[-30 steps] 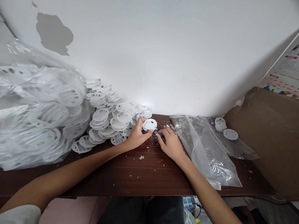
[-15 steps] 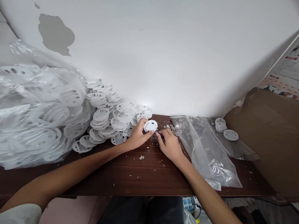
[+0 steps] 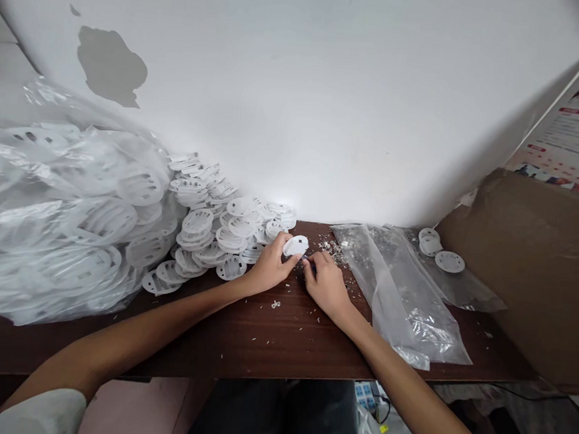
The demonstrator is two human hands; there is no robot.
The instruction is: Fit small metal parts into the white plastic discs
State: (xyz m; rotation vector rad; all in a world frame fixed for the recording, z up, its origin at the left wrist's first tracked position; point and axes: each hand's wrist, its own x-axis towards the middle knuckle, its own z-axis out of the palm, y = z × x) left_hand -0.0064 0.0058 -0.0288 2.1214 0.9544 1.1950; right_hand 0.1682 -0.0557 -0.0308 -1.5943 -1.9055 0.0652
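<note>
A round white plastic disc point(image 3: 296, 245) with a small dark slot is pinched at its left and lower edge by my left hand point(image 3: 271, 267). Close to its lower right edge, my right hand point(image 3: 325, 280) is closed on a small dark tool, mostly hidden by the fingers. Both hands are just above the dark wooden table point(image 3: 260, 335). Small metal pieces point(image 3: 334, 248) lie scattered behind and beside my right hand. To the left of my left hand is a heap of similar white discs point(image 3: 233, 229).
A large clear bag of white discs point(image 3: 68, 226) fills the left side. Right of my hands lie flat plastic bags point(image 3: 404, 293), with a few discs point(image 3: 450, 262) on them. A cardboard box point(image 3: 525, 276) borders the right, and a white wall point(image 3: 299, 97) stands behind.
The disc has tilted slightly in my left hand, and my right hand's fingers have drawn a little closer to its lower edge. The whole view has shifted very slightly.
</note>
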